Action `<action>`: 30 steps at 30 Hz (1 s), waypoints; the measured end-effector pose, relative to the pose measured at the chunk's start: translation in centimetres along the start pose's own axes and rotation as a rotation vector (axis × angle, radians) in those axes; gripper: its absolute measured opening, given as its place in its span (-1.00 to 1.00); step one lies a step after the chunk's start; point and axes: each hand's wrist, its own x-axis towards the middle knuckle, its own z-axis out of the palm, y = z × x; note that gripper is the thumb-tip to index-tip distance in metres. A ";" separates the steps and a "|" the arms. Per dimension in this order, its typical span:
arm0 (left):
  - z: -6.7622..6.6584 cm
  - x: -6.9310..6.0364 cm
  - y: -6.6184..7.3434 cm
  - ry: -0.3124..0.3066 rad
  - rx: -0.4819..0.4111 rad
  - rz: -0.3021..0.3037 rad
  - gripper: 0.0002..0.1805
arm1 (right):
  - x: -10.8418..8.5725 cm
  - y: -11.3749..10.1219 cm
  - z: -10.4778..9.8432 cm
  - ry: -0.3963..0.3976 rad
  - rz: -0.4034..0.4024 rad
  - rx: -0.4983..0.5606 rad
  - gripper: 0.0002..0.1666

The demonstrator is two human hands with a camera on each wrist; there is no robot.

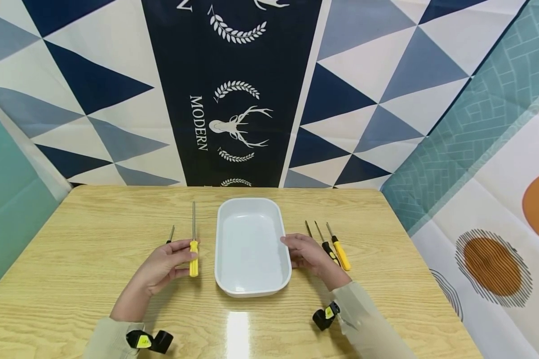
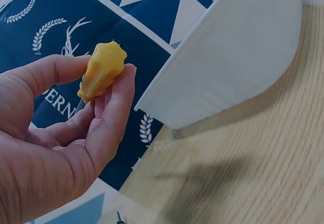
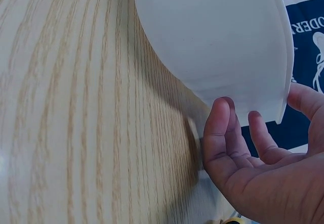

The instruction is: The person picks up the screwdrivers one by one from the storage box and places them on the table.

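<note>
My left hand [image 1: 167,267] pinches a screwdriver [image 1: 194,254] by its yellow handle, with the metal shaft pointing away from me. In the left wrist view the handle's butt end [image 2: 109,57] shows between thumb and fingers. A white rectangular tray [image 1: 253,287] stands in the middle, with nothing in it. My right hand [image 1: 307,254] holds the tray's right side, thumb at the rim and fingers by the outer wall [image 3: 223,42]. The held screwdriver is left of the tray, apart from it.
Partly hidden behind my left hand lies another screwdriver [image 1: 171,233]. Right of my right hand lie a yellow-handled screwdriver [image 1: 340,254], a black-and-yellow one [image 1: 327,245] and a third shaft [image 1: 308,229]. A patterned cloth [image 1: 233,124] hangs behind the wooden table [image 1: 72,279].
</note>
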 end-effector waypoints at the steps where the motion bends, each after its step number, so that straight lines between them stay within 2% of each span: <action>1: -0.1 0.0 -0.1 0.003 0.005 -0.003 -0.27 | -0.1 -0.1 0.1 0.002 0.000 0.000 -0.28; 12: -0.6 0.4 -0.9 0.034 0.039 -0.035 -0.27 | -0.3 -0.3 0.2 0.012 0.013 0.000 -0.38; 23: -1.8 1.5 -2.1 0.085 0.104 -0.078 -0.28 | -0.2 0.1 -0.2 -0.018 -0.020 -0.009 -0.20; 30: -2.1 2.0 -2.5 0.109 0.148 -0.111 -0.31 | -0.2 -0.1 -0.1 -0.018 -0.024 0.000 -0.21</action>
